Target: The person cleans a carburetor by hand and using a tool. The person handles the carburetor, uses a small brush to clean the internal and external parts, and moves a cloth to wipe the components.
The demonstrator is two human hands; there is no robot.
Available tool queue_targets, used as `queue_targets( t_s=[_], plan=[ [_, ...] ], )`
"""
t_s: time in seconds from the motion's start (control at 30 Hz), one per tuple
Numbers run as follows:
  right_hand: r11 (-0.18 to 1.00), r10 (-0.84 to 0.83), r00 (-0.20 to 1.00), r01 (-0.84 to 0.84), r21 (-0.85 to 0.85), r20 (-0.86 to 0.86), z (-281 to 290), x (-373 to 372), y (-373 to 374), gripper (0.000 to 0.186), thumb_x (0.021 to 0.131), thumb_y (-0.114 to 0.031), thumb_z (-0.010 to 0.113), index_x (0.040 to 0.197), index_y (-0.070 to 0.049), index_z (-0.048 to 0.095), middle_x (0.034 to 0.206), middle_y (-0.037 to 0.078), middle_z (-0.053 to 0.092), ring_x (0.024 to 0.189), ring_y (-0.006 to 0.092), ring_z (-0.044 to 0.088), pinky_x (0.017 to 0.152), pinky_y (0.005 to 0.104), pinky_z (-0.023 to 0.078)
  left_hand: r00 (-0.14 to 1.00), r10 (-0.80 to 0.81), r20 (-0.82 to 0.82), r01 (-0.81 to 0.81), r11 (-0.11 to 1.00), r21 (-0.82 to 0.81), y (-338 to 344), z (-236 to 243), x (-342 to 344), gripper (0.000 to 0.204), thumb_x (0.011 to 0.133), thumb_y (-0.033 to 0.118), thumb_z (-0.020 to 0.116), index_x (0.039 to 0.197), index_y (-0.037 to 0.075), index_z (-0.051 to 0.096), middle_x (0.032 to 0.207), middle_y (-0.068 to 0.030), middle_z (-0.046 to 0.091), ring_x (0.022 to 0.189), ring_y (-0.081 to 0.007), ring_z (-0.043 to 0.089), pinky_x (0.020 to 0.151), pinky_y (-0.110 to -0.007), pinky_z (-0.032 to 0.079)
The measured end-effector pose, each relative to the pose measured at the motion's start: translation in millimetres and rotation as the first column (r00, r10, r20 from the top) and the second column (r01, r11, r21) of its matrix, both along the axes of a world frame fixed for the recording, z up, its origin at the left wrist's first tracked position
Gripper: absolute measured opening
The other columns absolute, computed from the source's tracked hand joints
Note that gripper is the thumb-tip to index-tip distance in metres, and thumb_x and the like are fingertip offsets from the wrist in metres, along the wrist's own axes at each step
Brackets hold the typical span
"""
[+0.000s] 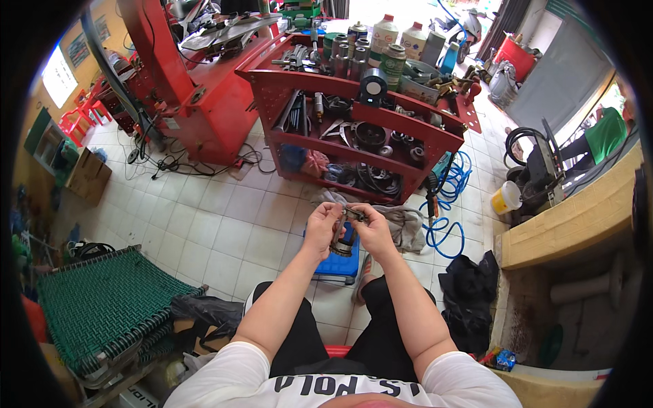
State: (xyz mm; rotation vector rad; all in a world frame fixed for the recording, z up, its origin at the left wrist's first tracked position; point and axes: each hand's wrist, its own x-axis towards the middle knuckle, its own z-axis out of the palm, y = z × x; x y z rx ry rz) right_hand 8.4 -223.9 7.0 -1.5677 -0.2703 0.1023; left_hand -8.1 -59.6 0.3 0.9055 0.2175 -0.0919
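My left hand (322, 226) and my right hand (373, 230) meet in front of me, both gripping one small dark metal machine part (345, 239) between them. Its round, gear-like lower end hangs below my fingers. A thin metal piece at the top sits between my fingertips. I am seated, with my knees in black shorts below. A blue plastic stool (338, 264) stands on the tiled floor right under the part.
A red tool cart (354, 88) with bottles, cans, belts and metal parts stands ahead. A grey rag (401, 224) and a coiled blue air hose (445, 204) lie by its foot. A green woven cot (102, 306) is at left, a black cloth (469, 292) and concrete ledge (571, 224) at right.
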Motion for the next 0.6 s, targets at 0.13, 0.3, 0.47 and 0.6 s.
queue_targets(
  t_s=[0.13, 0.3, 0.47, 0.6],
  plan=[
    [0.999, -0.007, 0.999, 0.008, -0.031, 0.031, 0, 2, -1, 0.025, 0.095, -0.001, 0.073, 0.120, 0.000, 0.070, 0.123, 0.010, 0.072, 0.116, 0.0200, 0.066, 0.102, 0.0347, 0.051, 1.000, 0.018, 0.022, -0.019, 0.998, 0.058, -1, -3, 1, 0.023, 0.103, 0.033, 0.074, 0.101, 0.014, 0.062, 0.080, 0.0014, 0.068, 0.058, -0.0086, 0.065, 0.051, -0.025, 0.053],
    [0.997, -0.045, 0.995, 0.050, -0.062, 0.090, -5, 3, 0, 0.023, 0.096, -0.004, 0.072, 0.118, -0.001, 0.071, 0.119, 0.011, 0.071, 0.111, 0.0212, 0.068, 0.095, 0.0349, 0.054, 0.994, 0.030, 0.105, -0.042, 0.992, 0.122, 4, 4, -3, 0.022, 0.102, 0.026, 0.077, 0.104, 0.006, 0.068, 0.088, -0.0030, 0.074, 0.071, -0.0123, 0.073, 0.064, -0.028, 0.063],
    [0.978, -0.112, 0.971, 0.146, -0.151, 0.213, -5, 5, -9, 0.020, 0.092, -0.004, 0.073, 0.112, -0.002, 0.071, 0.116, 0.011, 0.068, 0.105, 0.0242, 0.068, 0.085, 0.0355, 0.056, 0.976, 0.046, 0.214, -0.118, 0.933, 0.341, -4, 2, 2, 0.018, 0.104, 0.018, 0.073, 0.110, 0.001, 0.073, 0.097, -0.0041, 0.076, 0.089, -0.0119, 0.073, 0.079, -0.029, 0.063],
    [0.962, -0.128, 0.958, 0.183, -0.201, 0.256, 0, 2, -2, 0.021, 0.089, -0.003, 0.073, 0.110, 0.000, 0.071, 0.115, 0.012, 0.068, 0.104, 0.0266, 0.068, 0.082, 0.0361, 0.055, 0.968, 0.021, 0.250, -0.136, 0.880, 0.455, 4, -6, 3, 0.019, 0.104, 0.012, 0.071, 0.118, -0.001, 0.075, 0.101, -0.0040, 0.075, 0.093, -0.0124, 0.071, 0.086, -0.028, 0.059]
  ],
)
